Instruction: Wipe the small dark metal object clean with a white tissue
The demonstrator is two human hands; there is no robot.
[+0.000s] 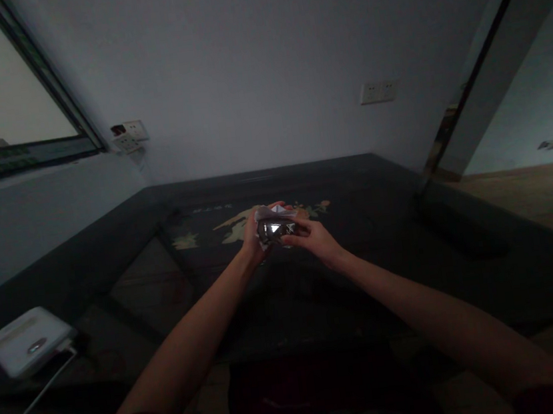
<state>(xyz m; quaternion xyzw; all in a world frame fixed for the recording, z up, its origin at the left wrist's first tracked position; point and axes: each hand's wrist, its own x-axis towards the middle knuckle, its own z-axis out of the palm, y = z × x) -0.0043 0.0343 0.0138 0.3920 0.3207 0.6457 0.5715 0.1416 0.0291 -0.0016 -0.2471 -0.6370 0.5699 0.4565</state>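
Observation:
Between my two hands, above the middle of the dark table, is a shiny, silvery rounded object (275,230); its kind is not clear in the dim light. A white tissue or cloth (277,212) lies along its far side. My left hand (251,234) is wrapped round the object and the white sheet from the left, with some fingertips showing beyond the sheet. My right hand (314,234) grips the near right side of the shiny object with thumb and fingers.
The dark glossy table (279,314) bears a printed flower-and-bird picture (233,228). On the left stands a white box-shaped device (29,339) with a white cable (31,406). Wall sockets (377,92) are on the wall behind. To the right is a doorway with a wooden floor.

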